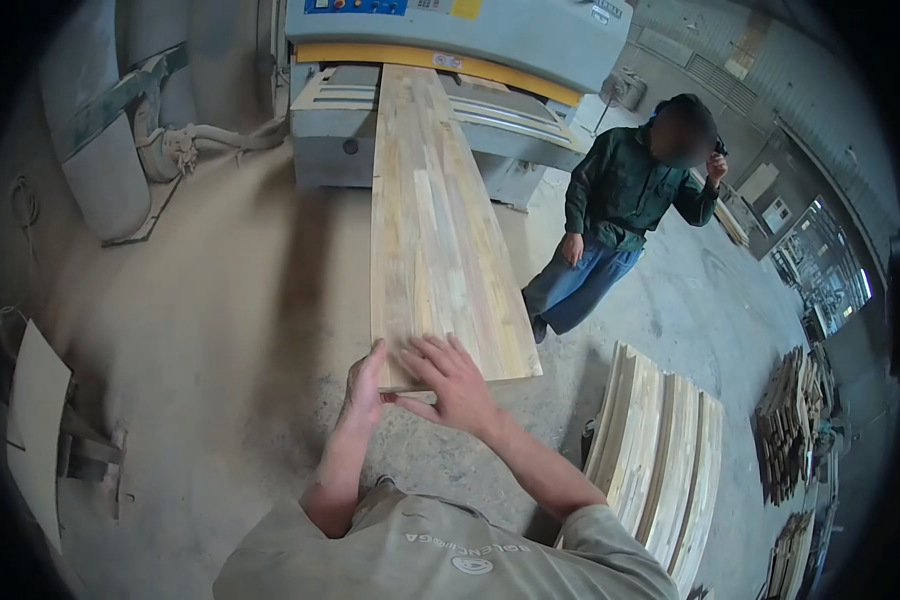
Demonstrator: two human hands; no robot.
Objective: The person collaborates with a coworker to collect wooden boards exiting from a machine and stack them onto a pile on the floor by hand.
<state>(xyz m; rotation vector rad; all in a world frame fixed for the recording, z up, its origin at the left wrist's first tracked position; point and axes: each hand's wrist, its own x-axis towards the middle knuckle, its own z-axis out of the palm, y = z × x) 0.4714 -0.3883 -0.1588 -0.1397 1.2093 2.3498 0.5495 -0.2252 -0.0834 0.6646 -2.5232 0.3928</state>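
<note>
A long wooden panel, made of many glued strips, reaches from the machine down to my hands. At its near left corner my left hand grips the edge, the fingers partly hidden beneath the wood. My right hand lies on the top face by the near end, fingers spread and slightly blurred. Its thumb hangs just off the end edge. The far end of the panel rests in the opening of a large grey-blue machine, under a yellow bar.
A person in a dark jacket stands right of the panel, one hand raised to the head. Stacked wooden panels stand at my lower right, with piled wood pieces beyond. A pale board and ducting are at left.
</note>
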